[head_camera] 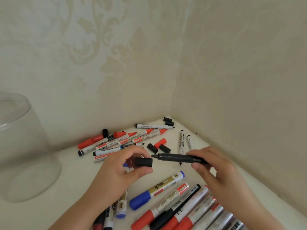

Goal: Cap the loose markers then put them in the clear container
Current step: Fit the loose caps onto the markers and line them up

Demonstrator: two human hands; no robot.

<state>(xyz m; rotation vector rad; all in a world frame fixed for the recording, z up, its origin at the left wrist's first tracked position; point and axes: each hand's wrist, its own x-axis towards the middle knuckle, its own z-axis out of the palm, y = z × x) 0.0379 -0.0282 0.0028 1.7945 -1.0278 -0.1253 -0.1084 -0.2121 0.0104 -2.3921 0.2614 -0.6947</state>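
Observation:
My right hand (210, 166) grips a black marker (176, 158) by its rear end, level, with the bare tip pointing left. My left hand (119, 170) pinches a black cap (143, 162) with its open end facing that tip; a small gap separates the two. The clear container (25, 146) stands empty at the far left on the white surface. Several uncapped markers (126, 140) lie in a heap behind my hands. Loose caps, black (152, 148) and red (160, 142), rest just beyond the held marker.
Several capped markers (167, 201), blue, red and black, lie side by side near the bottom edge. Two more black caps (168, 121) sit in the far corner where two patterned walls (149, 63) meet. The surface's right edge runs along the right wall.

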